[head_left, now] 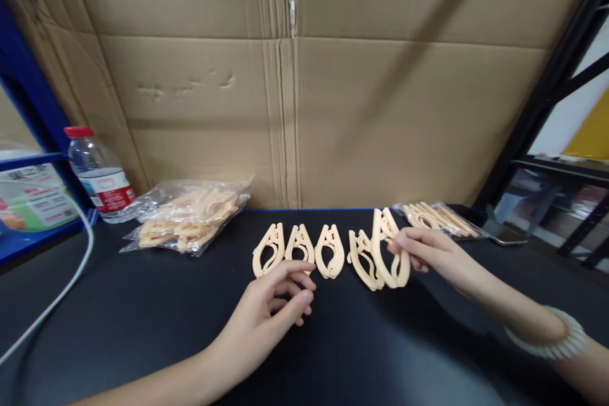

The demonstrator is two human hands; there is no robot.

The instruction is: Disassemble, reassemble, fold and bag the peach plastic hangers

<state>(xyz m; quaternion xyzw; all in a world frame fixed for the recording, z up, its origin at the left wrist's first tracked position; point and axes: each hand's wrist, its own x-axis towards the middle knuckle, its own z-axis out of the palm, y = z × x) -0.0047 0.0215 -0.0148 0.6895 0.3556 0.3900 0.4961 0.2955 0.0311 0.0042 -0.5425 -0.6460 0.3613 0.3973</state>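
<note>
My right hand [421, 248] pinches a cream folding clothes hanger [379, 250], folded up, by its right side and holds it tilted. Just left of it, partly overlapped, is another folded hanger [354, 260]. Three more lie in a row further left on the black table: a right one [340, 255], a middle one [290, 246] and a left one [257, 260]. My left hand [269, 314] hovers in front of this row with loosely bent fingers and nothing in them. Its fingertips hide the lower edge of the middle hanger.
A clear bag of hangers [190, 219] lies at the left, beside a red-capped bottle [104, 181]. Another bag of hangers [440, 219] and a phone [504, 233] lie at the back right. Cardboard [200, 101] walls the back. A white cable [71, 285] crosses the left side.
</note>
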